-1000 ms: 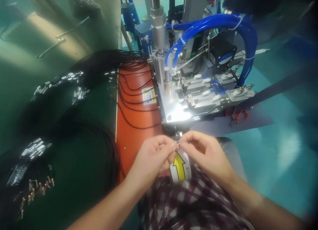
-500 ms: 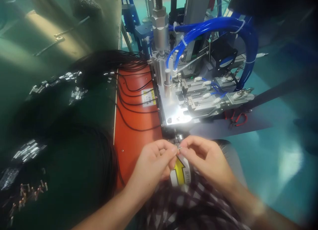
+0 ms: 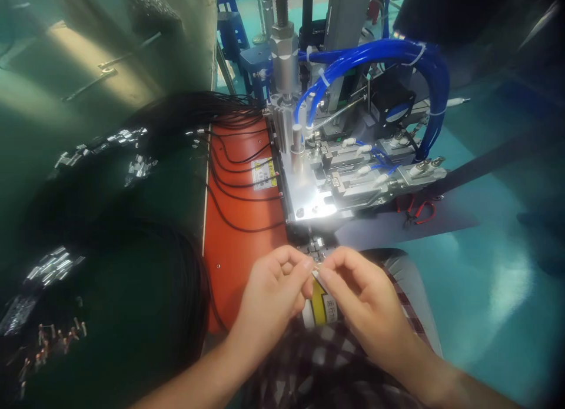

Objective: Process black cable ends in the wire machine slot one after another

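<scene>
My left hand point(image 3: 278, 288) and my right hand point(image 3: 364, 291) meet at the fingertips, just in front of the near end of the machine point(image 3: 304, 191). Both are pinched closed. A tiny pale piece shows between the fingertips, too small for me to name. Below the fingers lies a white label with a yellow arrow point(image 3: 318, 309), partly covered by my left hand. Several thin black cables point(image 3: 238, 228) run across the orange plate point(image 3: 245, 250) to the machine's left edge.
Black cable bundles point(image 3: 189, 103) lie on the dark table at left, with shiny metallic ends point(image 3: 55, 266) and copper-coloured ends point(image 3: 48, 341). Thick blue hoses point(image 3: 388, 50) arch over the machine. Red-handled pliers point(image 3: 419, 212) lie right of it. A blue stool point(image 3: 256, 59) stands behind.
My right hand has shifted slightly and its fingers have closed in nearer to my left fingertips. The view has tilted a little. The cables and machine look the same.
</scene>
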`<state>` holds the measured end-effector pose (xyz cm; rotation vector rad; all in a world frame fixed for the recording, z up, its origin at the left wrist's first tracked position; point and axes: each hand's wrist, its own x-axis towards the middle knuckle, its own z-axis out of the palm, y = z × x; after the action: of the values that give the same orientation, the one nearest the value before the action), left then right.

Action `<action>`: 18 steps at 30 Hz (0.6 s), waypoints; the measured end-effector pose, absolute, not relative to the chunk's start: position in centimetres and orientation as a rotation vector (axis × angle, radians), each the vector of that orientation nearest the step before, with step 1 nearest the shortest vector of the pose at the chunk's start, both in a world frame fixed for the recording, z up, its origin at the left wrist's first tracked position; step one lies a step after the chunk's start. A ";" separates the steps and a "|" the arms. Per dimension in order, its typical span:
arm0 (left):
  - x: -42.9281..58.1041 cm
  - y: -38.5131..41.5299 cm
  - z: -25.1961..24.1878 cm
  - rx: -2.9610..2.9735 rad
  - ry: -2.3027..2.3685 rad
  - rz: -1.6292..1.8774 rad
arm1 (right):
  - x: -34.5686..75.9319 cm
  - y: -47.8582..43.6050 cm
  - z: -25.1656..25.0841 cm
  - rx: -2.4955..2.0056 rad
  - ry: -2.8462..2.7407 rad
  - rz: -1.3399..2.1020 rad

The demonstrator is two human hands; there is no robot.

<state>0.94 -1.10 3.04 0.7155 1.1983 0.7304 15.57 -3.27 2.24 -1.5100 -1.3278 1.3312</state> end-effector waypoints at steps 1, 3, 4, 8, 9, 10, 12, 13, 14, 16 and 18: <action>0.9 -1.1 3.0 0.716 1.196 0.732 | 15.6 -3.3 2.3 -1.511 -1.303 1.356; 0.9 -1.1 3.0 0.708 1.196 0.733 | 15.8 -3.2 2.3 -1.515 -1.225 1.423; 0.8 -1.2 2.9 0.705 1.194 0.733 | 15.8 -3.1 2.4 -1.520 -1.190 1.446; 0.8 -1.3 3.0 0.716 1.181 0.729 | 15.9 -2.7 2.4 -1.543 -1.175 1.429; 0.8 -1.3 3.0 0.717 1.176 0.726 | 15.8 -2.7 2.4 -1.545 -1.202 1.405; 0.8 -1.3 3.0 0.716 1.173 0.725 | 15.7 -2.7 2.4 -1.545 -1.229 1.386; 0.9 -1.4 3.0 0.714 1.169 0.722 | 15.6 -2.7 2.3 -1.541 -1.252 1.359; 0.9 -1.4 3.0 0.716 1.167 0.723 | 15.5 -2.7 2.3 -1.537 -1.246 1.357; 1.0 -1.4 2.9 0.719 1.165 0.722 | 15.5 -2.7 2.3 -1.535 -1.230 1.362; 1.0 -1.5 2.9 0.730 1.162 0.719 | 15.4 -2.6 2.3 -1.529 -1.192 1.397; 1.0 -1.5 2.9 0.741 1.161 0.714 | 15.5 -2.6 2.3 -1.526 -1.160 1.444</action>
<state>0.99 -1.52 2.87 0.7406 1.1609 0.7136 15.45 -2.59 2.33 -1.5256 -1.1596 1.4444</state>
